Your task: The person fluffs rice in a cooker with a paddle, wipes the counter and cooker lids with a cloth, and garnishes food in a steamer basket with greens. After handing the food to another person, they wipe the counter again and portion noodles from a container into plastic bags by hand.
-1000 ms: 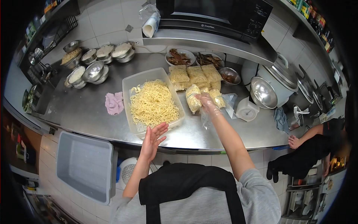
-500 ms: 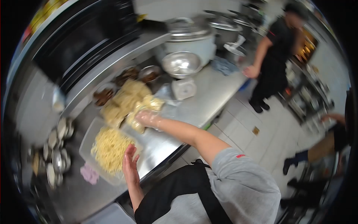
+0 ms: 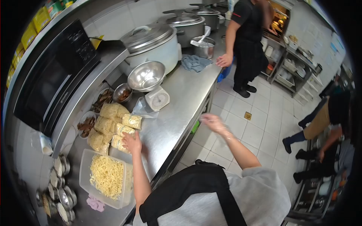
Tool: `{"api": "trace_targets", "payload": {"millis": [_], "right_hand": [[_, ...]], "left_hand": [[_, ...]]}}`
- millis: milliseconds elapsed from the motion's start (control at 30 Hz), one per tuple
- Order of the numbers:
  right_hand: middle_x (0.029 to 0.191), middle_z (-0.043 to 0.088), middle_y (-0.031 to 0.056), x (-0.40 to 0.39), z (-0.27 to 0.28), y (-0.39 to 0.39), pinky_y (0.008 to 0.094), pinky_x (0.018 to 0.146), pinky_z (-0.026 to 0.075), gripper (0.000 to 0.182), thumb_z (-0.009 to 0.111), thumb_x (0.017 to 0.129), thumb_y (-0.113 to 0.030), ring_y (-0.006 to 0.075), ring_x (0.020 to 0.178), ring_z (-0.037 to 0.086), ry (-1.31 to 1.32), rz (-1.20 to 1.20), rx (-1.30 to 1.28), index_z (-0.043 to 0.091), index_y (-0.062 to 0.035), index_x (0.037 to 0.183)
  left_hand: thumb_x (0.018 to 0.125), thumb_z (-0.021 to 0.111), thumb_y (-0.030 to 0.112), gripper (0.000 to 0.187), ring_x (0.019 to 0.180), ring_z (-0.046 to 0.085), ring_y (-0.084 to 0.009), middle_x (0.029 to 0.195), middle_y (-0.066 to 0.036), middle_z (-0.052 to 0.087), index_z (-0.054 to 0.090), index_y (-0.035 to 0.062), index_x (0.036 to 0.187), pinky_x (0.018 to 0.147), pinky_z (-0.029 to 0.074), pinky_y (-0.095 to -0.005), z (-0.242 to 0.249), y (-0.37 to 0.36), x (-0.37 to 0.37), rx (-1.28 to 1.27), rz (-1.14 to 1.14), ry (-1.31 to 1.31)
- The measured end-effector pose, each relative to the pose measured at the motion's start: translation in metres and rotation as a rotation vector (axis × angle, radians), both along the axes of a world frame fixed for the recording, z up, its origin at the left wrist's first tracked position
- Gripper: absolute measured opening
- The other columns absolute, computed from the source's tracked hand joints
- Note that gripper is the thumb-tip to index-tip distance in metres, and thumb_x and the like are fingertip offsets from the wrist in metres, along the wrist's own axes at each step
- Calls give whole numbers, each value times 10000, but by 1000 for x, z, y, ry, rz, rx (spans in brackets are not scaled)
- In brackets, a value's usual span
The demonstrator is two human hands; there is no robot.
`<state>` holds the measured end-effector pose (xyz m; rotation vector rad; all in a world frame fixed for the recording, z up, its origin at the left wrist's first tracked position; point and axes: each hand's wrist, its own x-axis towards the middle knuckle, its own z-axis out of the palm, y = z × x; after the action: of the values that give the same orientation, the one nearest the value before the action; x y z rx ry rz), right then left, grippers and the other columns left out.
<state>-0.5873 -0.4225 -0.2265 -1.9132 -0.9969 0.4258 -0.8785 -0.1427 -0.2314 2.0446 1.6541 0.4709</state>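
Observation:
Bagged noodles (image 3: 108, 125) are piled on the steel counter, and my left hand (image 3: 132, 143) rests on the nearest small bags with its fingers apart. Out over the floor, past the counter's edge, is my right hand (image 3: 212, 122) in a clear plastic glove, blurred by motion, so its fingers cannot be made out. A clear plastic tub (image 3: 126, 184) of loose yellow noodles (image 3: 106, 176) stands below the bags. Beyond the bags are a white scale (image 3: 157, 98) and a clear plastic bag (image 3: 143, 108).
A steel bowl (image 3: 146, 76) sits behind the scale, by a large lidded cooker (image 3: 151, 45). A co-worker (image 3: 247, 45) stands at the counter's far end, one hand on its edge. Other people are at the right. Small tins (image 3: 68, 197) and a pink cloth (image 3: 95, 203) lie left.
My right hand has left the noodle bags and moved right, over the floor. My left hand has gone from beside the tub up to the bags. The view has shifted.

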Motion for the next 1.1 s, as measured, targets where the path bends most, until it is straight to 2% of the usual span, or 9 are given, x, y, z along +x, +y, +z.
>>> {"api": "trace_targets", "payload": {"millis": [200,267,433,500,533,700,767,967,1100], "right_hand": [[752,634,67,43,-79,-104,277,505,471,233,540,832,-144,128,587,570,-115,-313,-12,606,-46,1033],[760,633,63,33,-59,-103,249,456,452,237,528,839,-111,114,561,551,311,-402,-163,591,-49,1059],[780,632,61,44,-49,-66,245,470,461,232,541,838,-103,99,575,549,241,-217,-117,591,-53,1058],[781,631,50,54,-51,-55,244,498,469,211,555,834,-108,92,587,551,-178,-99,-14,606,-53,1032],[783,632,47,59,-50,-50,242,523,474,196,565,831,-111,94,612,565,-100,-109,-26,616,-50,1010],[774,627,33,54,-8,-20,235,559,468,213,570,831,-108,97,659,569,72,-4,17,610,-49,1032],[773,627,27,42,10,-1,240,578,468,220,572,832,-107,102,675,572,194,58,-12,607,-48,1040],[1285,452,105,-15,84,90,340,928,412,678,741,715,-182,209,1134,477,-1,533,217,412,-57,1294],[1425,288,89,-55,111,150,376,1062,252,925,779,667,-287,250,1311,285,62,864,481,249,-79,1396]], "left_hand": [[830,534,449,827,1365,19,-385,1481,-204,56,117,54,1425,1016,81,-638,29,-24,43,335,-121,-134],[803,591,376,794,1362,32,-391,1477,-206,78,194,46,1407,1015,97,-638,21,-17,68,380,-252,-184],[735,661,231,644,1355,73,-399,1459,-218,140,406,65,1302,1013,120,-645,31,3,111,445,-308,-93],[681,674,156,513,1357,88,-388,1449,-217,172,528,92,1168,1013,132,-651,53,-3,116,374,-416,269],[672,633,73,323,1355,123,-375,1436,-192,231,614,90,994,1014,131,-656,45,0,117,455,-375,276],[736,575,19,189,1317,275,-313,1351,-95,425,679,98,872,1013,131,-654,39,17,85,570,-403,290],[779,599,110,166,1237,409,-275,1251,-65,532,687,115,919,1009,156,-644,48,11,74,572,-380,-61],[837,590,181,177,977,584,-231,1006,-69,656,678,91,962,973,340,-463,116,-52,38,406,-357,-438],[870,568,145,187,741,580,-105,826,-61,658,660,30,983,712,461,-247,154,-93,3,27,-300,-641]]}}
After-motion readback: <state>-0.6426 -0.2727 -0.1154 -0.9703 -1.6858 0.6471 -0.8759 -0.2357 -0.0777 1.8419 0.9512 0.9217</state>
